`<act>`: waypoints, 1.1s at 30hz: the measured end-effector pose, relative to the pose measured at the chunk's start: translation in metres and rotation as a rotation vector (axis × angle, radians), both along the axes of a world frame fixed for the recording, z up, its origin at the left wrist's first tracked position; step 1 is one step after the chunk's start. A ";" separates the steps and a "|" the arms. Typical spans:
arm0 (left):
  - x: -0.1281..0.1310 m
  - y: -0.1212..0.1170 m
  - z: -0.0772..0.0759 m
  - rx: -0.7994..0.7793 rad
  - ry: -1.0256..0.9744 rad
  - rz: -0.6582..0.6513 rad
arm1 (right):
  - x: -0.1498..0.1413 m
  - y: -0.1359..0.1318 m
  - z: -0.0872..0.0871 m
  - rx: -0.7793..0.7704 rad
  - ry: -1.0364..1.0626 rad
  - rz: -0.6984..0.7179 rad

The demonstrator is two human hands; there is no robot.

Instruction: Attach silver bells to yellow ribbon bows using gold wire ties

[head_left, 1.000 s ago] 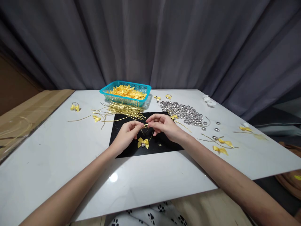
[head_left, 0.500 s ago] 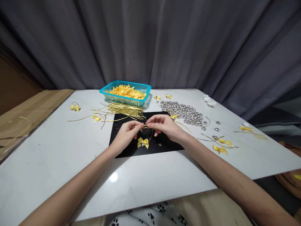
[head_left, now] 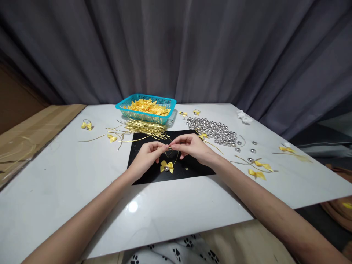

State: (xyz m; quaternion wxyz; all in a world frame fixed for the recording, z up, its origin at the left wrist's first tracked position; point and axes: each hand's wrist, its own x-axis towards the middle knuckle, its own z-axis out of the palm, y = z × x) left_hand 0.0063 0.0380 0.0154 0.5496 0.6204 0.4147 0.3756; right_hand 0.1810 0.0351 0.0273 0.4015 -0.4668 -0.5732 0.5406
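Over the black mat (head_left: pixel 150 175), my left hand (head_left: pixel 150 156) and my right hand (head_left: pixel 191 146) meet fingertip to fingertip. Both are closed in a pinch on a thin gold twist tie (head_left: pixel 176 157), which curves down from the fingers in a loop. At the bottom of that loop hangs a yellow ribbon bow (head_left: pixel 167 167) with a shiny silver bead at its middle. The tie's ends are mostly hidden by my fingers. Just beyond my hands lies a pile of gold twist ties (head_left: pixel 145 127).
A turquoise basket (head_left: pixel 118 106) full of yellow bows stands at the back. Silver beads (head_left: pixel 217 130) are heaped to the right. Loose bows (head_left: pixel 257 174) and ties lie at the right, and a looped bow (head_left: pixel 87 125) at the left. A grey curtain (head_left: pixel 176 51) hangs behind the white table (head_left: pixel 68 190).
Hardly anything differs. The fingertips stay pressed together on the twist tie, and the bow hangs in nearly the same place; the whole view has shifted very slightly.
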 end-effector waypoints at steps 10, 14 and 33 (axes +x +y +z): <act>0.000 0.001 -0.001 -0.006 -0.021 -0.004 | -0.001 -0.001 -0.002 -0.025 -0.053 0.021; 0.001 0.000 0.001 -0.012 -0.015 0.008 | 0.000 0.000 -0.003 -0.019 -0.071 0.038; 0.000 0.000 0.003 -0.060 0.067 -0.040 | 0.000 -0.002 0.004 -0.067 -0.163 0.105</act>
